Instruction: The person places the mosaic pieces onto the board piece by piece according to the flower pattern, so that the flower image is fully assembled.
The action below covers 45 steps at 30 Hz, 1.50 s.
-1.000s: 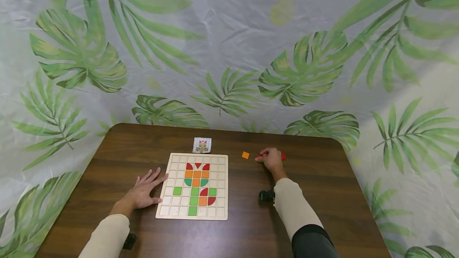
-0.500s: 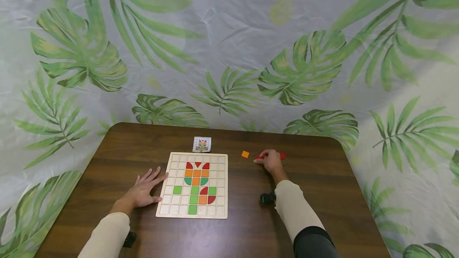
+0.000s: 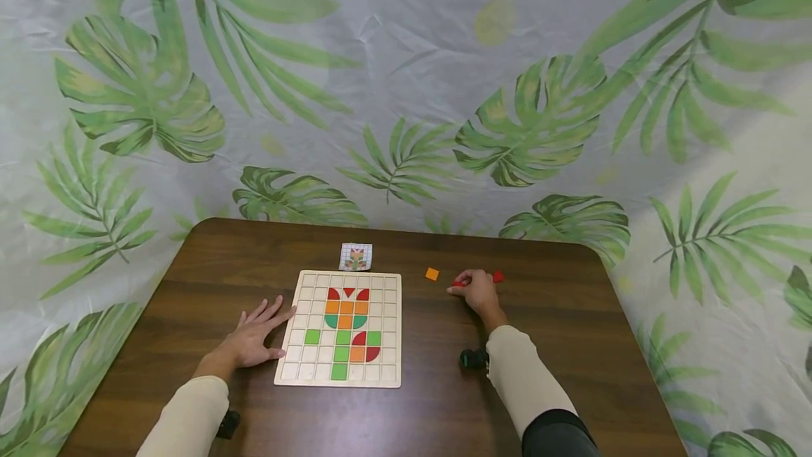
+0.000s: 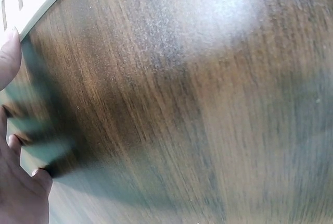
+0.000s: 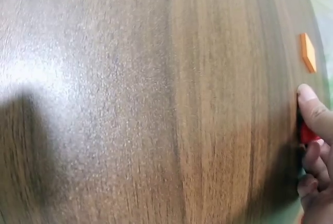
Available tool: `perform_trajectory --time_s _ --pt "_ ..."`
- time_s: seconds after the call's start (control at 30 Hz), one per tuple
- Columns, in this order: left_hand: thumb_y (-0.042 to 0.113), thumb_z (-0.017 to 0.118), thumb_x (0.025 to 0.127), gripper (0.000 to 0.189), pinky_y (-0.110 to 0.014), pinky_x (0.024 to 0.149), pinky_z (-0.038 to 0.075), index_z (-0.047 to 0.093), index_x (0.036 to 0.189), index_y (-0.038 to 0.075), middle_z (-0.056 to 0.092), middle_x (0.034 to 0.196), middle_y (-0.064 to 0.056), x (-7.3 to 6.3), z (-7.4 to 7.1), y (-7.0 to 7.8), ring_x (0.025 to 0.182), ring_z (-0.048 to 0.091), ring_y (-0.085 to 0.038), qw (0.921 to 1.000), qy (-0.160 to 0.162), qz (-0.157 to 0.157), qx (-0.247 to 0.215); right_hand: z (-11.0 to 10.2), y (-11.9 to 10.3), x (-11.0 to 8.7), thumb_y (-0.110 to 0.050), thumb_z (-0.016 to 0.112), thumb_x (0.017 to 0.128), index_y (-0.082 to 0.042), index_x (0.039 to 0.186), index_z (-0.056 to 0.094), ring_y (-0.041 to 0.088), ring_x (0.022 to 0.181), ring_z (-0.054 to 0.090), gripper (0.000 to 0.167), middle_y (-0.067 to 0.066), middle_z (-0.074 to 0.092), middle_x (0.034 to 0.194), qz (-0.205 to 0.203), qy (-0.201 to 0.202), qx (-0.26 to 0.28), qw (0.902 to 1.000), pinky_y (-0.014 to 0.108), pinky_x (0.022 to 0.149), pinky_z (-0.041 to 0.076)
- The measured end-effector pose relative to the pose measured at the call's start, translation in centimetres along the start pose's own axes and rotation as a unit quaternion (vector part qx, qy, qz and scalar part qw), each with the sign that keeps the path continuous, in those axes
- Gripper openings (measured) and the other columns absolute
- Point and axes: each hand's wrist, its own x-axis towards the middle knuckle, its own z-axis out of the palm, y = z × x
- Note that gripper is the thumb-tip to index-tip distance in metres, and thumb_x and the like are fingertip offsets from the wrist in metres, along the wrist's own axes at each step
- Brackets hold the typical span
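A pale wooden grid board (image 3: 387,305) lies on the table, a flower of red, orange and green tiles set in its cells. My left hand (image 3: 250,340) rests with fingers spread at the board's left edge; thumb and index fingertip are right at the rim. Right of the board, my right hand (image 3: 478,293) pinches a small red tile (image 5: 308,134) between thumb and fingers, low over the tabletop. The fingers hide most of that tile's outline. Another red tile (image 3: 498,276) shows just beyond the right hand. An orange square tile (image 3: 432,273) lies to the hand's left.
A small printed card (image 3: 356,257) with a flower picture on a grid lies just behind the board. The brown wooden table (image 3: 438,407) ends at the back before a leaf-patterned cloth (image 3: 406,76).
My right hand shifts slightly toward the front, the red tile in its fingers, and more of the red tile behind it shows. My left hand stays at the board's edge.
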Motion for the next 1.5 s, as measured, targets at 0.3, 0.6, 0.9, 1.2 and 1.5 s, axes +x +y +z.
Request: perform_trajectory --time_s 0.3,0.6,0.9,1.2,1.5 --pt "0.034 0.075 0.078 0.082 -0.075 0.103 0.008 0.038 0.148 0.011 0.02 0.155 -0.025 0.0 -0.1 -0.2 0.139 0.014 -0.053 1.0 0.002 0.001 0.003 0.4 0.0 -0.3 -0.008 0.076 0.083 0.0 0.091 0.068 0.015 0.061 0.06 0.014 0.006 0.06 0.074 -0.003 -0.013 0.03 0.9995 0.028 0.059 0.052" --pt "0.033 0.076 0.079 0.082 -0.075 0.103 0.007 0.037 0.148 0.011 0.02 0.155 -0.025 0.1 -0.1 -0.4 0.139 0.013 -0.052 1.0 0.005 0.003 0.003 1.3 -0.7 -1.7 -0.011 0.08 0.079 -0.005 0.078 0.071 0.012 0.064 0.06 0.011 0.001 0.066 0.071 -0.03 -0.008 0.042 0.9986 0.026 0.059 0.05" --pt "0.036 0.075 0.079 0.082 -0.075 0.103 0.007 0.038 0.148 0.012 0.02 0.155 -0.026 0.2 -0.1 0.0 0.139 0.013 -0.053 1.0 -0.001 0.007 0.002 3.3 -2.5 -3.2 0.007 0.07 0.082 0.007 0.09 0.07 0.019 0.056 0.065 0.008 0.01 0.067 0.07 -0.026 -0.042 0.161 0.9857 0.028 0.052 0.055" --pt "0.035 0.075 0.079 0.082 -0.075 0.103 0.008 0.038 0.148 0.011 0.021 0.155 -0.026 0.0 -0.1 0.1 0.139 0.014 -0.053 1.0 0.003 0.006 0.001 5.3 -5.1 -4.4 -0.002 0.073 0.083 -0.001 0.087 0.072 0.011 0.061 0.056 0.004 0.003 0.065 0.073 -0.06 -0.059 0.114 0.99 0.022 0.055 0.049" --pt "0.035 0.076 0.078 0.082 -0.075 0.103 0.008 0.038 0.147 0.011 0.021 0.155 -0.026 0.0 -0.1 0.1 0.139 0.015 -0.053 1.0 0.001 0.004 -0.002 7.2 -8.2 -5.0 -0.001 0.072 0.083 0.001 0.091 0.07 0.011 0.065 0.053 0.008 0.004 0.063 0.077 -0.099 -0.111 0.128 0.9806 0.02 0.058 0.047"
